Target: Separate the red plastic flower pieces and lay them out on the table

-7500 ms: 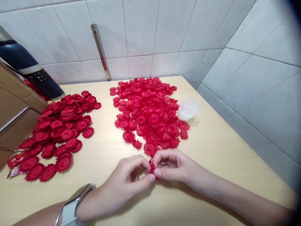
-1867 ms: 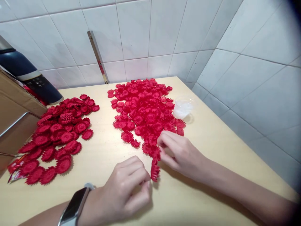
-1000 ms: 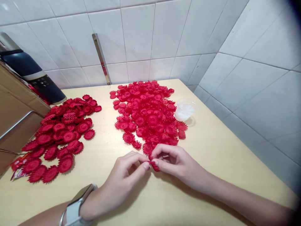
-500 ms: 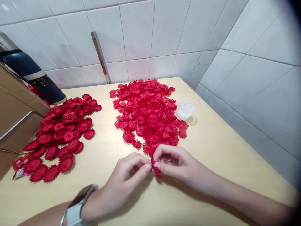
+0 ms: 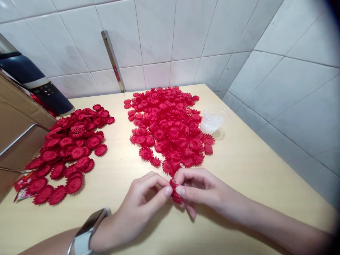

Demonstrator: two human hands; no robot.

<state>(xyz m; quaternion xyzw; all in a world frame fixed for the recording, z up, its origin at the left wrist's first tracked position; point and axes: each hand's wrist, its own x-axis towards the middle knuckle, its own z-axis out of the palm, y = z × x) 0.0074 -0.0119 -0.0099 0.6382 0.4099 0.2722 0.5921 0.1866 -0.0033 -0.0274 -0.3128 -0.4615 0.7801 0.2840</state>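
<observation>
Between both hands is a small red fringed rosette, held just above the table near its front. My left hand, with a watch on its wrist, pinches the rosette's left edge between thumb and forefinger. From the other side, my right hand grips it with thumb and index finger, its lower fingers reaching underneath. Right behind the hands lies a large heap of red rosettes with toothed edges. Off to the left is a second pile of red rosettes, flatter and rounder.
A clear plastic container stands right of the large heap. At the left are a cardboard box, a dark blue bottle leaning over, and a small printed wrapper. A metal strip runs down the tiled wall behind the table.
The right hand's fingers have shifted around the rosette, and its lower fingers now extend below it. The rosette has turned slightly. The left hand keeps its pinch. The view has moved slightly.
</observation>
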